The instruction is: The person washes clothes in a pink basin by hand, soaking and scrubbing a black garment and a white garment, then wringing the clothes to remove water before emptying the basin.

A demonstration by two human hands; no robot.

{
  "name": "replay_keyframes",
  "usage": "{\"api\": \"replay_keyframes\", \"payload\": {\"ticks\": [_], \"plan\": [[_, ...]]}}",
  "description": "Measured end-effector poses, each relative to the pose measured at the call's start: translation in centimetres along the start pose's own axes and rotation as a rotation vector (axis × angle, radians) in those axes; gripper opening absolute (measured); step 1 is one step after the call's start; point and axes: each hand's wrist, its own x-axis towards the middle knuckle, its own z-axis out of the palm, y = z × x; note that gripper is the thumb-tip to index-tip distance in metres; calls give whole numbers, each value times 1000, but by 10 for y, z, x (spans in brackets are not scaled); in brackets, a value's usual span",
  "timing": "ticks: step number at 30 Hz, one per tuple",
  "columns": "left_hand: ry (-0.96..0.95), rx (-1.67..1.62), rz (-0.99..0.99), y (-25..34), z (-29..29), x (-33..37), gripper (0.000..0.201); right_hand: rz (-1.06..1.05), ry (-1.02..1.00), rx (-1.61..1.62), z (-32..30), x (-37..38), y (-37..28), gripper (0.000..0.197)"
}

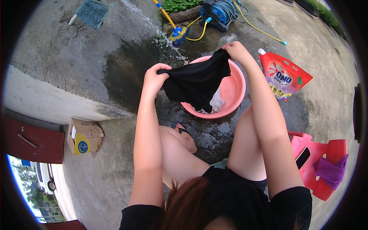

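Note:
A black cloth garment [197,82] is stretched between my two hands, hanging above a pink basin [239,86]. My left hand [154,78] pinches its left upper corner. With fingers closed, my right hand [236,50] grips the upper right corner, a little higher and farther off. Crumpled white cloth [217,101] lies in the basin, partly hidden behind the garment's lower edge. What kind of garment it is I cannot make out.
To the right stand a red detergent pouch [281,74] and a red plastic chair [331,147] bearing a phone [303,158] and purple cloth [332,170]. A blue hose reel [220,13] and brush [178,34] lie ahead. A cardboard box [86,136] sits left on wet concrete.

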Motion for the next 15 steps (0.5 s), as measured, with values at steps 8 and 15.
{"api": "replay_keyframes", "payload": {"ticks": [8,15], "plan": [[-7,10,-4,-1,0,0,24,1,1,3,0,0,1,25],[-1,13,0,-1,0,-1,24,12,6,-1,0,0,1,26]]}}
